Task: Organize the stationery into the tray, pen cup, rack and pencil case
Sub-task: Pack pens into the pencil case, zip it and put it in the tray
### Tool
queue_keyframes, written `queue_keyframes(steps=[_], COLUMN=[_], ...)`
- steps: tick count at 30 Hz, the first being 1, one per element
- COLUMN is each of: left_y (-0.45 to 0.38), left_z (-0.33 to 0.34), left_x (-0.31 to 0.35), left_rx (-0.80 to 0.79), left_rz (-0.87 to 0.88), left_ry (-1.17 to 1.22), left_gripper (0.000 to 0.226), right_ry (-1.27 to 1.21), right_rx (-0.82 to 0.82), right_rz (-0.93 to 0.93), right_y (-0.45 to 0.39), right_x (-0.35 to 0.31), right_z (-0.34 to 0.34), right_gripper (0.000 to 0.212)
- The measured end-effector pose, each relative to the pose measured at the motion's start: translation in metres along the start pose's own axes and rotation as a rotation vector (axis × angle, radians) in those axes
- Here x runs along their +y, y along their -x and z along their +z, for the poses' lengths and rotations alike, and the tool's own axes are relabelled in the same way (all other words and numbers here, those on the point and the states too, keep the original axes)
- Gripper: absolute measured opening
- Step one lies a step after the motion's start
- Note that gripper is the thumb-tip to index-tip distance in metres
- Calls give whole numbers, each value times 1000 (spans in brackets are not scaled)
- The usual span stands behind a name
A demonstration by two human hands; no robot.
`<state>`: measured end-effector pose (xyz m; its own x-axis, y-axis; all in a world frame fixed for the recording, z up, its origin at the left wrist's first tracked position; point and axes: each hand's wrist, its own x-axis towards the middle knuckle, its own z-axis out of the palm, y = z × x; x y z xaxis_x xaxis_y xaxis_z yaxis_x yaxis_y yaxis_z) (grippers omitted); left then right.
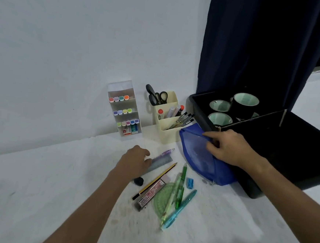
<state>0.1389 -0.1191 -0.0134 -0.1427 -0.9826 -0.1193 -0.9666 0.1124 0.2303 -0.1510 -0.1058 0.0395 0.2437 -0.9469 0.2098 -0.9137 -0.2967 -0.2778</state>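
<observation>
My right hand (228, 146) grips the upper edge of the blue mesh pencil case (196, 155), which leans against the black tray (267, 162). My left hand (136, 159) rests on the near end of a grey ruler (161, 162), fingers closing on it, with a purple pen (165, 152) just behind. Loose on the white table lie a yellow-black pencil (155, 180), a lead refill box (150, 194), a green protractor (163, 200), green pens (181, 186), a teal pen (180, 209), a blue sharpener (189, 182) and a black eraser (138, 181).
A clear marker rack (124, 109) with several coloured markers stands against the wall. Beside it a cream pen cup (167, 122) holds scissors (156, 96) and pens. The tray's far compartment holds tape rolls (244, 105). A dark curtain (257, 42) hangs behind.
</observation>
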Motion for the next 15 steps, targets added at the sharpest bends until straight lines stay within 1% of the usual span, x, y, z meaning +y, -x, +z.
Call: queue_keyframes(steps=[3, 5, 8, 12, 15], left_y=[-4, -7, -13, -16, -16], left_z=[5, 7, 13, 13, 1], left_x=[1, -3, -11, -17, 1], left_rx=[87, 78, 6, 36, 86], left_rz=[-58, -127, -176, -185, -171], left_ry=[-109, -166, -149, -82, -45], left_gripper=[31, 24, 18, 15, 9], right_ry=[87, 103, 134, 113, 86], right_rx=[50, 60, 58, 97, 118], right_rz=[-53, -65, -72, -67, -48], right_y=[0, -2, -4, -7, -6], right_x=[0, 2, 4, 1, 0], right_z=[8, 10, 13, 15, 13], right_gripper=[38, 39, 40, 43, 42])
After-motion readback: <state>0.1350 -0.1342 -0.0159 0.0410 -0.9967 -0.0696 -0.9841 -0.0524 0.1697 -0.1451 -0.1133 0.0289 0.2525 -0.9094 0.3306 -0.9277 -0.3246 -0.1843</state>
